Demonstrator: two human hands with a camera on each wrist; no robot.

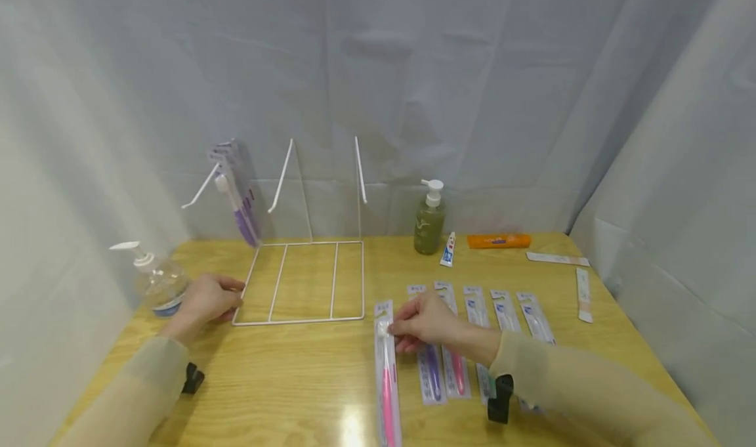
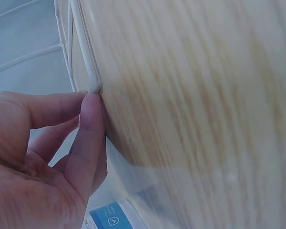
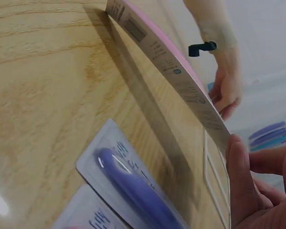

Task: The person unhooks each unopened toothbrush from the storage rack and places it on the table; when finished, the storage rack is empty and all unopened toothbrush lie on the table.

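At the front left corner of a white wire display rack, my left hand pinches the wire between thumb and fingers; the left wrist view shows this wire corner up close. My right hand holds a packaged pink toothbrush near its brush-head end. In the right wrist view that package is tilted, its held end raised off the table. On the rack's left hook hangs a packaged purple toothbrush. The middle hook and right hook hold nothing.
Several packaged toothbrushes, including a purple one, lie in a row under my right arm. Behind stand a green pump bottle, a small toothpaste tube and an orange tube. A clear pump bottle is beside my left hand. Two slim packets lie right.
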